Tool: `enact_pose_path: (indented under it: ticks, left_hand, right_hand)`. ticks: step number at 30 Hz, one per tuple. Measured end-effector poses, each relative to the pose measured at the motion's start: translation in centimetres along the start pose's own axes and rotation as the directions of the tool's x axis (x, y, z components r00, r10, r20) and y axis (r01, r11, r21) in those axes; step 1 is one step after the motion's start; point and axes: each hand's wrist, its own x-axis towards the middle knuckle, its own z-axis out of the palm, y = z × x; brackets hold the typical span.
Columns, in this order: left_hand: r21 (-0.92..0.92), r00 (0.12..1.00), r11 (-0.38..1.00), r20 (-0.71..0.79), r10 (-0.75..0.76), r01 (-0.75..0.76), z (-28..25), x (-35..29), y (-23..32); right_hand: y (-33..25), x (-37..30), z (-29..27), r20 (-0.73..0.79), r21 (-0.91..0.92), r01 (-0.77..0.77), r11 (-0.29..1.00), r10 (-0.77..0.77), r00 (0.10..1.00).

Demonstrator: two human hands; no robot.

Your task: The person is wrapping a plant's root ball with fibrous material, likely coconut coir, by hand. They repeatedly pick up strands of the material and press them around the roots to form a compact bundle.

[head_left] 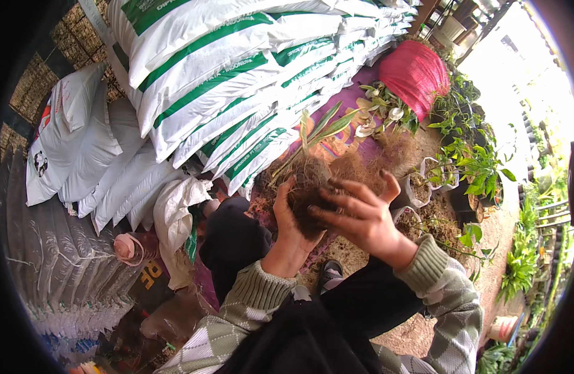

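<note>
- At the dial's centre on my feed, a leafy plant's root ball sits raised between the two hands, dark and shaggy with fine roots.
- I see its long leaves, green with paler edges, fanning from the top toward twelve and one o'clock.
- My left hand grips the root ball, cupping it from the seven o'clock side with the palm close against it.
- My right hand comes in from four o'clock, fingers spread and loosely open, some tips laid on the root ball; I can't tell whether it bears weight.
- Just past the right hand's fingers, toward two o'clock, I have loose brown fibre over a purple printed sheet.
- At eleven, stacked white sacks with green bands; between nine and ten, plainer white sacks lean in a row.
- Between one and two, a pinkish-red woven bundle; around two, leafy green plants.
- Toward eight, a pink pot-like container beside layered dark plastic bags.
- At five, a dark shoe on the ground.
</note>
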Motion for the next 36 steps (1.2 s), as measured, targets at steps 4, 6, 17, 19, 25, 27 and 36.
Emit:
enact_pose_path:
  ticks: [4,6,17,19,25,27,36]
  left_hand:
    - [0.091,1.0,0.996,-0.023,0.019,-0.017,0.6,0.0,-0.4]
    - [-0.01,0.997,1.0,0.075,0.009,-0.008,0.5,0.1,-0.4]
    - [-0.141,0.962,0.987,0.27,-0.037,0.077,0.5,0.2,0.2]
    - [-0.146,0.937,0.976,0.333,-0.103,0.159,0.5,0.1,0.0]
    - [-0.211,0.887,0.953,0.45,-0.101,0.216,1.2,-0.9,0.1]
    - [-0.243,0.873,0.946,0.483,-0.073,0.213,1.5,-1.3,0.0]
    - [-0.294,0.841,0.914,0.534,-0.085,0.279,-0.4,-0.8,0.6]
  right_hand:
    - [-1.2,-0.2,-0.9,0.043,0.064,-0.097,0.993,0.094,0.995]
    - [-0.9,0.2,-2.1,0.084,0.29,-0.173,0.941,0.155,0.984]
    - [-0.6,-0.9,-5.0,-0.009,0.181,-0.216,0.959,0.221,0.975]
    - [-0.9,-1.1,-4.9,0.068,0.077,-0.241,0.968,0.236,0.969]
    - [-0.6,0.0,-5.5,-0.016,0.218,-0.21,0.953,0.218,0.976]
    - [-1.2,-0.3,-4.6,0.105,0.135,-0.168,0.976,0.154,0.982]
    - [-1.5,0.2,-3.6,0.104,0.128,-0.119,0.985,0.106,0.989]
